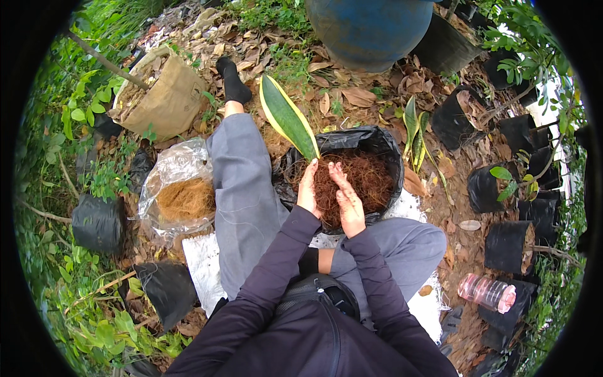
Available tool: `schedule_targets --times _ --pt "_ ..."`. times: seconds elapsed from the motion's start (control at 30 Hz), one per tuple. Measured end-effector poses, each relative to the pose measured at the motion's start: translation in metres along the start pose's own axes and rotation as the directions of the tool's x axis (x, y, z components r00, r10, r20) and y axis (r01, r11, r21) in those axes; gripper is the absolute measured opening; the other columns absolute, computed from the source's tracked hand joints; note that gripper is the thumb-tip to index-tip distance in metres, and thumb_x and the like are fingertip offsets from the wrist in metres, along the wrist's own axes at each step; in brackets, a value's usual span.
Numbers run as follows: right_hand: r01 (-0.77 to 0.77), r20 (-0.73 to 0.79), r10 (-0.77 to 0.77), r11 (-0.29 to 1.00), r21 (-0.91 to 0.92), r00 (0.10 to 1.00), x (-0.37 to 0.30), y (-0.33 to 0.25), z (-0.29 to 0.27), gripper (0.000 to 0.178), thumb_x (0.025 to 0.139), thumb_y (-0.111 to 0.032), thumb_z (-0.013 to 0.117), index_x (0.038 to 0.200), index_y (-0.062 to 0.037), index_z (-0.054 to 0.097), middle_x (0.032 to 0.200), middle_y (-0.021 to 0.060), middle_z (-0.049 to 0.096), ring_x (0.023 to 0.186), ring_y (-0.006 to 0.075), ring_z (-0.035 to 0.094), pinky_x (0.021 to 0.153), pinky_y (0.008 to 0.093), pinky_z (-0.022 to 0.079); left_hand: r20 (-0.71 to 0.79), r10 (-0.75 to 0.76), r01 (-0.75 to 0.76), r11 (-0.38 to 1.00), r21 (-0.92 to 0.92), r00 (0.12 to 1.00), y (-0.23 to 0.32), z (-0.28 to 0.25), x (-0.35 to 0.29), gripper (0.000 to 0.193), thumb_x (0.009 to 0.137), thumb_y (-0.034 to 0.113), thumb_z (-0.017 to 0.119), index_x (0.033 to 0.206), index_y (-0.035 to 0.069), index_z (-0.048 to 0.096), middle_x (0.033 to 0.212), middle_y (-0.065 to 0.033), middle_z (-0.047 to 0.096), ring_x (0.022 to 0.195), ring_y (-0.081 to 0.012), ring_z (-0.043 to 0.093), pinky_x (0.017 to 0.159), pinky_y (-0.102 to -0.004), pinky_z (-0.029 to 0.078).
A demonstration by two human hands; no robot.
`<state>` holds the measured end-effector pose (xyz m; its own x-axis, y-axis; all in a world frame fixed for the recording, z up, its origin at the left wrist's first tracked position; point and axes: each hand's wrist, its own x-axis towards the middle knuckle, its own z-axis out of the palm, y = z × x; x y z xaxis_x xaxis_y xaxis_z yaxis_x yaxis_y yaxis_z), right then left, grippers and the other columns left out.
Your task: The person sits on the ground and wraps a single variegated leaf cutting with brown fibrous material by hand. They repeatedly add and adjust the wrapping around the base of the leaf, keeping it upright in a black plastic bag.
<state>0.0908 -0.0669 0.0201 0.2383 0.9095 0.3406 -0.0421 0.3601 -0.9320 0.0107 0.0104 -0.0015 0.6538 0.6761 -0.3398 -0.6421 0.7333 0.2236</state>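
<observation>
A snake plant leaf [286,117], dark green with yellow edges, leans up and left from a black plastic grow bag [392,146]. Reddish-brown fibrous potting mix [367,179] fills the bag. At the leaf's base, my left hand [308,190] lies against the mix with its fingers stretched out and soil on them. My right hand [347,200] rests on the mix a little to the right, fingers straight and dirty. The two palms partly face each other across the mix. Whether the left fingertips touch the leaf is hard to tell.
Left of my leg lies a clear plastic bag [164,164] holding tan fibre [186,200]. A second snake plant [413,135] is right of the grow bag. Around me are a blue drum [367,31], a beige planter sack [164,103], black plant bags [507,246] and a bottle [487,293].
</observation>
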Motion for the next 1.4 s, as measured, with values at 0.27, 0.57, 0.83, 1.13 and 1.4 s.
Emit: schedule_targets --times 0.27,0.57,0.83,1.13,1.4 --pt "0.094 -0.016 -0.134 0.776 -0.623 0.991 -0.012 0.005 0.005 0.058 0.096 -0.024 0.048 0.148 -0.0041 0.03 0.156 0.0184 0.024 0.146 0.0354 0.017 0.118 0.0476 0.006 0.144 -0.035 0.047 0.996 -0.082 0.989 -0.001 0.009 -0.009 0.046 0.096 0.045 0.047 0.119 0.006 0.058 0.121 -0.0144 0.063 0.11 -0.0289 0.061 0.099 -0.0443 0.048" --pt "0.091 0.032 -0.086 0.873 -0.479 0.996 -0.014 -0.01 -0.005 0.054 0.093 -0.015 0.05 0.145 -0.0065 0.038 0.155 0.0172 0.027 0.146 0.0343 0.018 0.118 0.0483 0.008 0.046 -0.012 0.015 0.998 -0.061 0.999 0.003 0.002 -0.004 0.048 0.093 0.047 0.052 0.118 0.006 0.058 0.115 -0.0145 0.065 0.105 -0.0287 0.062 0.096 -0.0446 0.049" --pt "0.173 0.015 -0.2 0.803 -0.571 0.98 -0.022 -0.014 -0.005 0.037 0.082 -0.004 0.067 0.118 -0.0079 0.066 0.132 0.0147 0.058 0.13 0.0351 0.048 0.114 0.0483 0.026 0.059 -0.02 0.025 0.996 -0.09 0.998 0.008 0.005 -0.012 0.039 0.091 0.045 0.056 0.109 0.01 0.06 0.103 -0.0114 0.067 0.095 -0.0286 0.065 0.084 -0.0434 0.055" --pt "0.121 -0.01 -0.186 0.678 -0.726 0.983 -0.005 -0.034 0.012 0.055 0.082 -0.028 0.066 0.132 -0.0066 0.055 0.143 0.0171 0.046 0.137 0.0367 0.038 0.115 0.0514 0.019 0.235 0.004 0.023 0.993 -0.114 0.972 -0.002 0.011 -0.016 0.052 0.096 0.047 0.047 0.127 0.005 0.052 0.127 -0.0144 0.058 0.112 -0.0251 0.058 0.098 -0.0394 0.046" --pt "0.119 -0.005 -0.163 0.741 -0.661 0.987 0.0 -0.025 0.01 0.039 0.092 -0.011 0.053 0.13 -0.0051 0.057 0.14 0.0152 0.05 0.136 0.0337 0.04 0.116 0.0457 0.022 0.002 0.185 -0.185 0.98 0.079 0.983 -0.017 0.004 -0.014 0.038 0.1 0.04 0.045 0.127 0.013 0.051 0.123 -0.0079 0.059 0.11 -0.0236 0.059 0.094 -0.0379 0.049"
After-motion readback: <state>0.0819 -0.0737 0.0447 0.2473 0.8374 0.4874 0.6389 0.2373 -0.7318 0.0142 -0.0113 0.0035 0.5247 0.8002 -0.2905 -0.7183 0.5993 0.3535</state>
